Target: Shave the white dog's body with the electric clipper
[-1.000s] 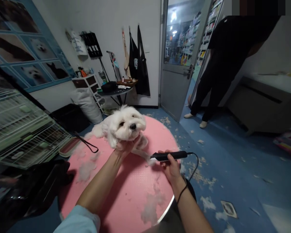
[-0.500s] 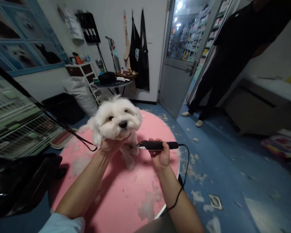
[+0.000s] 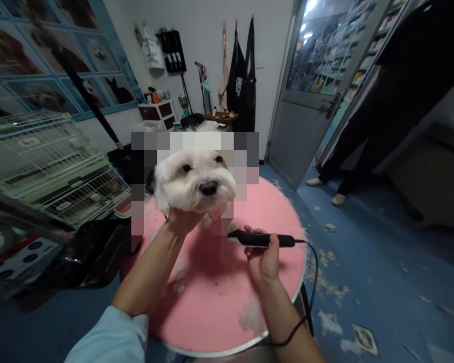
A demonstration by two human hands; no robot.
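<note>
A white dog (image 3: 196,184) faces me on the round pink table (image 3: 212,302), partly covered by blurred blocks. Beneath its chin is my left hand (image 3: 185,222), its fingers mostly hidden by the fur. My right hand (image 3: 264,254) holds black clippers (image 3: 267,239) level, with their blade end pointing left towards the dog's front. The black cord (image 3: 317,275) runs from the clippers down past my right forearm. Tufts of cut white fur (image 3: 251,317) lie on the table.
Wire cages (image 3: 60,171) stand at the left, with a black glossy object (image 3: 87,254) below them. A person in dark clothes (image 3: 386,106) stands at the right near a grey door (image 3: 293,133). Cut fur (image 3: 329,322) is scattered on the blue floor.
The view has shifted left, so the scene sits further right. The dog's head is raised and appears larger. The clippers' blade end is now a little apart from the dog's leg area.
</note>
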